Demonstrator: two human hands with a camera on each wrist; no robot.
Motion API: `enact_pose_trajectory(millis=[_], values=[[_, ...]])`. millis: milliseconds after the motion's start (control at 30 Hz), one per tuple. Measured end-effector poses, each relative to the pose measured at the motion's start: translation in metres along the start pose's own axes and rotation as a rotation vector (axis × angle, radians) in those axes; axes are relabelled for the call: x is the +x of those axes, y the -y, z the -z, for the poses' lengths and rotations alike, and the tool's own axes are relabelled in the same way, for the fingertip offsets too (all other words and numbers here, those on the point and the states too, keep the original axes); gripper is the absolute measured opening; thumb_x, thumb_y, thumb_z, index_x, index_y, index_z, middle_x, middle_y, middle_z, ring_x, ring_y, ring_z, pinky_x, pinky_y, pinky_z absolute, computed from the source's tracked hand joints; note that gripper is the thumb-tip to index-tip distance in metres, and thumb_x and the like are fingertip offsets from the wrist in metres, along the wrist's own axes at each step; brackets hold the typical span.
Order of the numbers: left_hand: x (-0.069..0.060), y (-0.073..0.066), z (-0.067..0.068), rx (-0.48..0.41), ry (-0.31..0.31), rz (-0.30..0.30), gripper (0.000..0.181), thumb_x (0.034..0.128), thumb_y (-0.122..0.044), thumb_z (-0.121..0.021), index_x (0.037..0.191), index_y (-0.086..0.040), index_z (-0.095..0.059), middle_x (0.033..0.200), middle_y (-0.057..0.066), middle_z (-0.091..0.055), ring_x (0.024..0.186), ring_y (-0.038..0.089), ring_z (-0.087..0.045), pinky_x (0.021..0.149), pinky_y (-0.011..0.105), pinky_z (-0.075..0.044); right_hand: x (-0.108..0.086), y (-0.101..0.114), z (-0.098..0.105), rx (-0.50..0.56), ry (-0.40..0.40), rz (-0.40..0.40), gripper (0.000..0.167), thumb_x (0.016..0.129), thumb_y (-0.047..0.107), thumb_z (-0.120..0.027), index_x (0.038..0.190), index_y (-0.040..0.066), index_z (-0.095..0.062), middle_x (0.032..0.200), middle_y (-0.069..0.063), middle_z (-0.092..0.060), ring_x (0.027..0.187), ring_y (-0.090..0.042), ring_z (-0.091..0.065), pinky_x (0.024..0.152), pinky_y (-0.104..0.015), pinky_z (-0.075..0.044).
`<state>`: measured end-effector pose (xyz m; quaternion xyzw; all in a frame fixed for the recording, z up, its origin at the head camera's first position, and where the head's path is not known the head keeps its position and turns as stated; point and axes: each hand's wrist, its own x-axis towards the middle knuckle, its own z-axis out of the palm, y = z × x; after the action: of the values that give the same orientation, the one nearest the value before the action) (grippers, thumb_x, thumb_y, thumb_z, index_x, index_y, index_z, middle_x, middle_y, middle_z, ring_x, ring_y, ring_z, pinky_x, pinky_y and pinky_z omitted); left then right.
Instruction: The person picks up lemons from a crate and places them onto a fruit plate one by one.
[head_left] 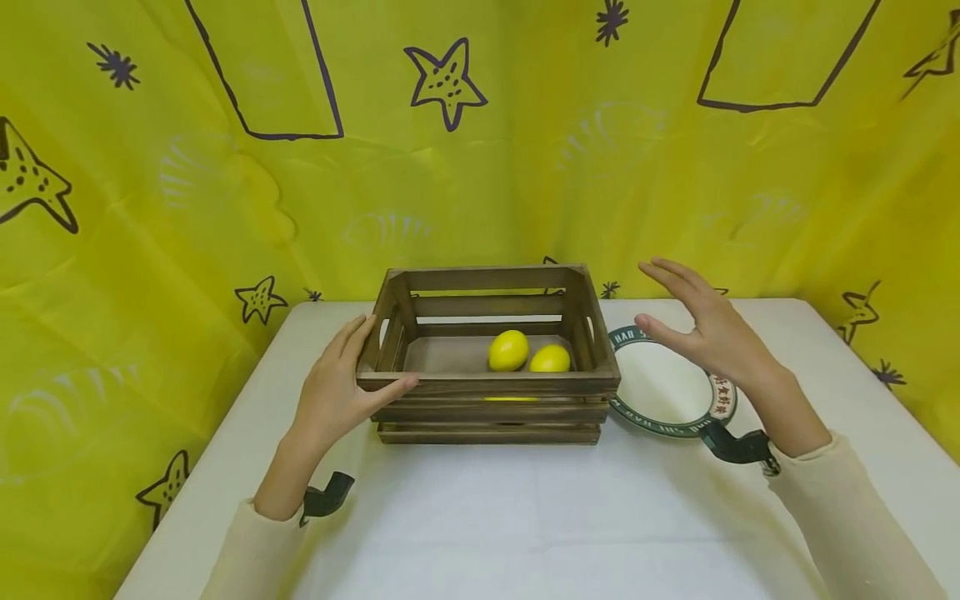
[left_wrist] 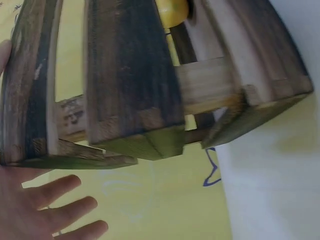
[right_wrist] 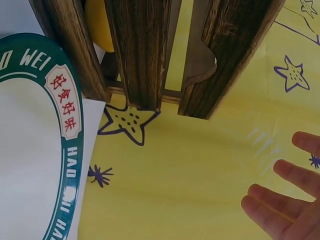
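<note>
Yellow curtain [head_left: 480, 192] first, walling off the back and both sides, printed with starfish. In front of it, the white table [head_left: 480, 525], its back edge close to the cloth, its surface running from the crate's front down to the bottom of the view: there's the room, on the near side. Centre stage, the slatted wooden crate [head_left: 487, 388], upright near that back edge, open at the top! Just off its right end, a green-rimmed plate [head_left: 667, 383] takes up the space, partly hidden behind the crate. Now the hands: the left hand [head_left: 330, 392] is at the crate's left end, fingers extended, thumb across the front rim, no clench; firm contact, I cannot tell. The right hand [head_left: 712, 325] hangs over the plate, fingers spread, grasping nothing. And inside the crate, two yellow lemons [head_left: 508, 350], side by side toward the right.
</note>
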<state>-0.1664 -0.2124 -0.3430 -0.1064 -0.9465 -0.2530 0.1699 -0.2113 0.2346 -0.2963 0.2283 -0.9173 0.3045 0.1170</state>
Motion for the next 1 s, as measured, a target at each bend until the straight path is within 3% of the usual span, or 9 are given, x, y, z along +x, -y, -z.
enact_pose_trajectory(millis=[200,400,433,567,667,767,1000], values=[[-0.005,0.008,-0.005,-0.089,0.016,0.016,0.087,0.0839,-0.047,-0.073,0.152,-0.014,-0.031,0.154,0.013,-0.034,0.136,0.039,-0.038,0.095,0.063,-0.042,0.003,0.0,-0.006,0.056,-0.061,0.094,0.063,0.092,0.024,-0.066,0.148,0.012,-0.041,0.152,-0.019,-0.036,0.132,-0.047,-0.036,0.096,-0.072,-0.031],[-0.009,0.015,-0.011,-0.311,-0.068,-0.012,0.08,0.0817,-0.024,-0.08,0.149,-0.012,-0.039,0.152,0.012,-0.038,0.138,0.036,-0.036,0.107,0.059,-0.034,0.009,0.007,-0.012,0.11,-0.081,0.123,0.066,0.084,0.017,-0.074,0.145,0.013,-0.047,0.146,-0.014,-0.045,0.127,-0.039,-0.044,0.097,-0.059,-0.039],[-0.009,0.016,-0.013,-0.341,-0.089,-0.02,0.079,0.0806,-0.019,-0.081,0.148,-0.01,-0.041,0.151,0.012,-0.039,0.137,0.035,-0.038,0.108,0.056,-0.035,0.01,0.007,-0.014,0.116,-0.082,0.134,0.067,0.082,0.015,-0.076,0.144,0.013,-0.048,0.145,-0.013,-0.046,0.127,-0.037,-0.044,0.098,-0.056,-0.04],[-0.012,0.018,-0.016,-0.442,-0.146,-0.041,0.071,0.0781,-0.006,-0.08,0.142,-0.007,-0.049,0.147,0.012,-0.045,0.131,0.033,-0.046,0.102,0.024,-0.043,0.015,0.009,-0.021,0.142,-0.092,0.191,0.07,0.075,0.009,-0.082,0.139,0.011,-0.053,0.139,-0.012,-0.051,0.126,-0.027,-0.046,0.1,-0.028,-0.041],[-0.012,0.018,-0.018,-0.485,-0.16,-0.041,0.069,0.0772,-0.002,-0.08,0.14,-0.007,-0.052,0.146,0.012,-0.046,0.129,0.031,-0.048,0.094,0.007,-0.039,0.017,0.013,-0.025,0.168,-0.099,0.237,0.071,0.071,0.004,-0.084,0.137,0.009,-0.055,0.136,-0.011,-0.053,0.124,-0.016,-0.046,0.099,-0.014,-0.038],[-0.012,0.019,-0.019,-0.496,-0.167,-0.039,0.069,0.0766,-0.001,-0.08,0.139,-0.007,-0.052,0.146,0.011,-0.046,0.127,0.029,-0.049,0.092,0.005,-0.038,0.02,0.018,-0.027,0.167,-0.087,0.292,0.072,0.069,0.001,-0.084,0.135,0.008,-0.056,0.136,-0.01,-0.053,0.12,-0.009,-0.046,0.098,-0.012,-0.038],[-0.011,0.019,-0.021,-0.527,-0.165,-0.038,0.068,0.0772,0.0,-0.079,0.139,-0.007,-0.053,0.146,0.01,-0.045,0.126,0.03,-0.049,0.092,0.006,-0.04,0.03,0.025,-0.034,0.169,-0.015,0.43,0.07,0.067,-0.003,-0.085,0.131,0.002,-0.058,0.135,-0.014,-0.053,0.121,-0.014,-0.048,0.098,-0.014,-0.041]])
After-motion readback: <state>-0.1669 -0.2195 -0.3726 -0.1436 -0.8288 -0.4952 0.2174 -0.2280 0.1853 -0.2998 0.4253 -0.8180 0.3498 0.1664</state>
